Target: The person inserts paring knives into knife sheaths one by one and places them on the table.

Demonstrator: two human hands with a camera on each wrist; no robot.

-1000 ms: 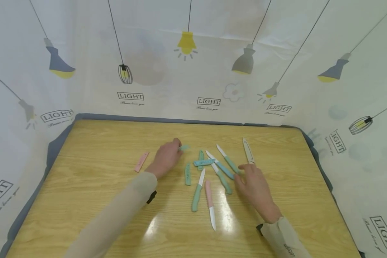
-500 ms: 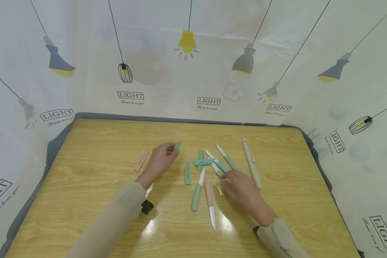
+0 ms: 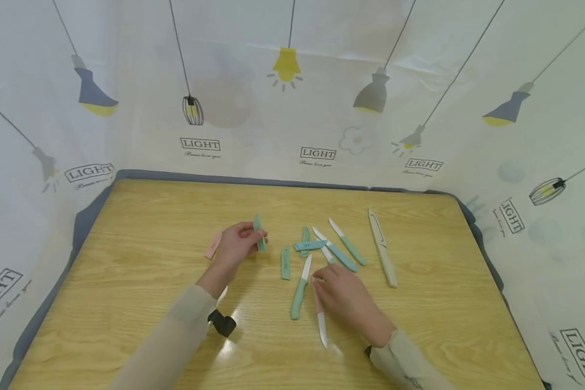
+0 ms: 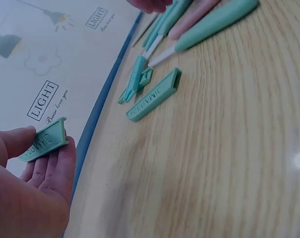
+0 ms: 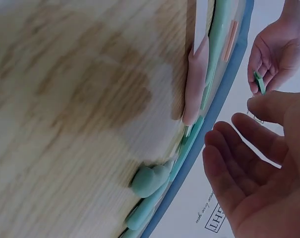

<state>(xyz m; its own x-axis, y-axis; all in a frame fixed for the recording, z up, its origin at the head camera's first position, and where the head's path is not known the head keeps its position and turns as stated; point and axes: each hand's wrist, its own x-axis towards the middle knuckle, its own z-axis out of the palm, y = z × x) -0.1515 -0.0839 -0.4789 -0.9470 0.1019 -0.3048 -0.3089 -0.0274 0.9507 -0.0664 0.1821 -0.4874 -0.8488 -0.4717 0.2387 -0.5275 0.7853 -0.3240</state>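
Note:
My left hand (image 3: 234,246) pinches a green knife sheath (image 4: 48,141) between thumb and fingers, raised above the table. My right hand (image 3: 348,298) hovers over the handle of a pink paring knife (image 3: 322,331), its fingers loosely bent with nothing between them in the right wrist view. That knife's blade points toward me. Left of it lies a green-handled knife (image 3: 298,298), blade pointing away. Between the hands rest another green sheath (image 3: 285,265) and a blue sheath (image 3: 310,245) laid across a third green one (image 3: 305,233).
Beyond my right hand lie a blue-handled knife (image 3: 343,257) and a green-handled knife (image 3: 353,252); another green one is partly hidden. A cream knife (image 3: 384,254) lies farther right. A pink sheath (image 3: 212,249) sits behind my left hand. A printed curtain (image 3: 253,130) surrounds the table.
My left hand has drawn back leftward, turning the green sheath more upright. My right hand has moved left from beside the cream knife, across the other knives, to the pink knife.

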